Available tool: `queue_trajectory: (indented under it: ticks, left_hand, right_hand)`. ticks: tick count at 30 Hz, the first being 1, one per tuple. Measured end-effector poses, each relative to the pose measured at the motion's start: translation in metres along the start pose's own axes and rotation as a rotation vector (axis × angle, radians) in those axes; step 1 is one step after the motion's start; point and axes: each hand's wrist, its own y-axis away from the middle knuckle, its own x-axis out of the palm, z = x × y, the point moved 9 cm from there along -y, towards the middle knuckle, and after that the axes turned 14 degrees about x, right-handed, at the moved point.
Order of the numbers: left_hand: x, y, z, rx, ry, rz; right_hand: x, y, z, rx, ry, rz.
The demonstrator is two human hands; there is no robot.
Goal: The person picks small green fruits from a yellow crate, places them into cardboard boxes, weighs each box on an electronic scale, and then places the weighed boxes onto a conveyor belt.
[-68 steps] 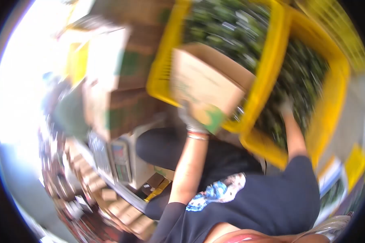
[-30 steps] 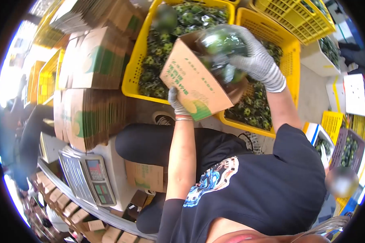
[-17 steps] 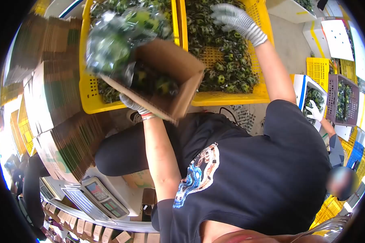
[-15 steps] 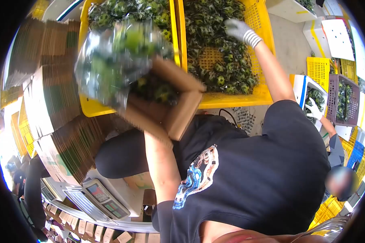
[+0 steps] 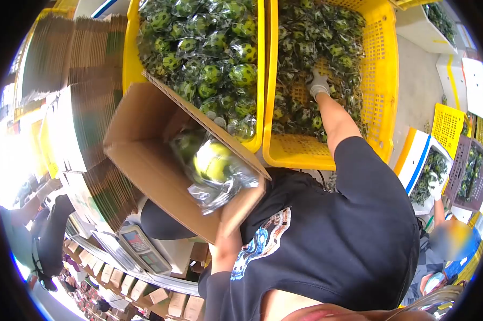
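Observation:
A cardboard box [image 5: 150,155] is held up tilted, its open top facing me. Inside it sits a shiny yellow-green fruit [image 5: 213,160] in clear plastic, with darker wrapped fruit behind. My left forearm reaches to the box's lower side; my left hand is hidden by the box and supports it. My right hand [image 5: 319,85], in a pale knitted glove, reaches down into the right yellow crate [image 5: 306,152]. Its fingers are hidden among small wrapped green fruits [image 5: 306,32]. Beside it, the left yellow crate [image 5: 130,69] holds many green fruits [image 5: 209,75] in clear wrap.
Stacked flattened cartons [image 5: 91,115] stand at the left. Below them is a weighing scale [image 5: 145,249] and a row of small boxes [image 5: 156,297]. At the right, a co-worker's gloved hand [image 5: 436,190] is over a white box [image 5: 418,176] of green fruits, near a purple crate [image 5: 469,166].
The box has swung left and down, showing more of its inside; a large blurred clear bundle of green fruit no longer covers it. My right hand has gone lower, into the crate. The view has shifted.

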Motion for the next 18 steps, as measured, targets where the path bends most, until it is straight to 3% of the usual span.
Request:
queue_trajectory:
  ticks: [2,4,6,8,9,10,11,14,15,17,18]
  left_hand:
    - [0.038,-0.026,0.011,0.02,0.065,0.082]
    - [0.092,-0.065,0.025,0.047,0.189,0.174]
    - [0.132,-0.095,0.034,0.062,0.293,0.242]
    - [0.168,-0.118,0.043,0.06,0.398,0.299]
    - [0.178,-0.123,0.044,0.061,0.429,0.317]
    - [0.184,-0.126,0.044,0.062,0.452,0.332]
    - [0.188,-0.127,0.044,0.066,0.469,0.346]
    - [0.193,-0.126,0.039,0.073,0.519,0.384]
    - [0.192,-0.124,0.037,0.075,0.531,0.392]
    - [0.189,-0.123,0.033,0.078,0.544,0.411]
    - [0.187,-0.122,0.032,0.08,0.55,0.417]
  right_hand:
    - [0.021,-0.012,0.001,-0.156,0.215,-0.183]
    - [0.008,-0.012,0.0,-0.299,-0.131,-0.074]
    - [-0.046,0.064,0.017,-0.34,-0.53,0.173]
    - [-0.119,0.168,0.042,-0.756,-0.963,0.415]
    - [-0.166,0.259,0.048,-0.786,-1.178,0.619]
    - [-0.211,0.317,0.058,-1.213,-1.206,0.534]
    - [-0.233,0.364,0.058,-1.358,-1.223,0.542]
    - [-0.251,0.458,0.076,-1.482,-1.044,0.436]
    - [-0.251,0.485,0.085,-1.614,-0.65,0.102]
    - [-0.243,0.494,0.086,-1.513,-0.416,-0.006]
    - [-0.237,0.477,0.08,-1.337,-0.584,0.205]
